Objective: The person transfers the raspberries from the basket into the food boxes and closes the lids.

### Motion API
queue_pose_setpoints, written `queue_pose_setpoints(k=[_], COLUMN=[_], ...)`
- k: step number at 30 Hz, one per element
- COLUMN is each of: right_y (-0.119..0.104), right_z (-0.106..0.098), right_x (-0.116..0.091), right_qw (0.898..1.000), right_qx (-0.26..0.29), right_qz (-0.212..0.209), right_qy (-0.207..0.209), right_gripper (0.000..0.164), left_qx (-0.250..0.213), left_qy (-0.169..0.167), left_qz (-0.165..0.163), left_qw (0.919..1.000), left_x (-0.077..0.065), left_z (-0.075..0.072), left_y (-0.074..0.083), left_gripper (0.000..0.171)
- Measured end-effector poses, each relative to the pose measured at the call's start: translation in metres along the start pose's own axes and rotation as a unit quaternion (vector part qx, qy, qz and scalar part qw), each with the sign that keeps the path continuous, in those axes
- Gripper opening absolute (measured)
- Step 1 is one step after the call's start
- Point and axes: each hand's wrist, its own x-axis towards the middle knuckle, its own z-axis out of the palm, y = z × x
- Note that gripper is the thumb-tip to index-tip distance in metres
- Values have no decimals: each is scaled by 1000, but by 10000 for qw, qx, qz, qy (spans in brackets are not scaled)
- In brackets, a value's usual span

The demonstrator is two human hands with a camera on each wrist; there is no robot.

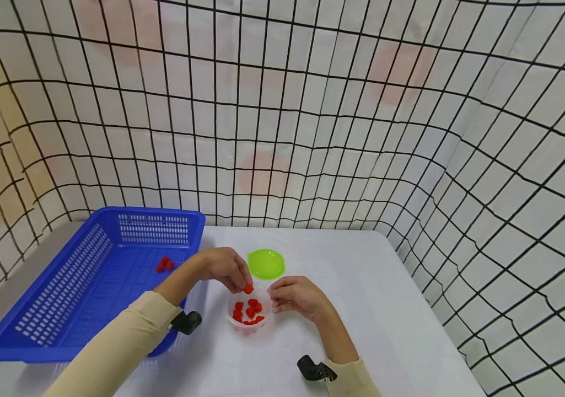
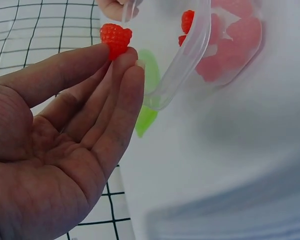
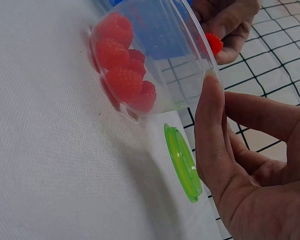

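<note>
My left hand [image 1: 225, 268] pinches a red raspberry [image 2: 116, 39] between thumb and fingertips, just above the rim of a clear plastic bowl [image 1: 233, 320]. Several raspberries [image 3: 121, 60] lie at the bottom of that bowl, seen through its wall in the right wrist view. At the bowl's right side, my right hand [image 1: 298, 299] pinches the rim between thumb and fingers. Behind the bowl a bright green lid [image 1: 266, 264] lies flat on the white table.
A large blue plastic basket [image 1: 98, 286] stands on the left, with several raspberries [image 1: 165, 264] on its floor near the right side. Black netting [image 1: 272, 121] over white sheeting rises behind the table [image 1: 371, 309] and along both sides.
</note>
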Motion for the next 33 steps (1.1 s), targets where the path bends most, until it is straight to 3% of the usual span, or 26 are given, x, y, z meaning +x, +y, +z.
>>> queue_pose_setpoints(k=[33], right_y=[0], right_z=[0], right_x=[1], right_qw=[9999], right_qx=[57], right_qz=[53], right_qy=[76], right_gripper=[28], left_qx=[-321], left_qy=[7], left_qz=[-37], left_qw=[9995], left_x=[-2], left_z=[1], left_y=[-2], left_gripper=[15])
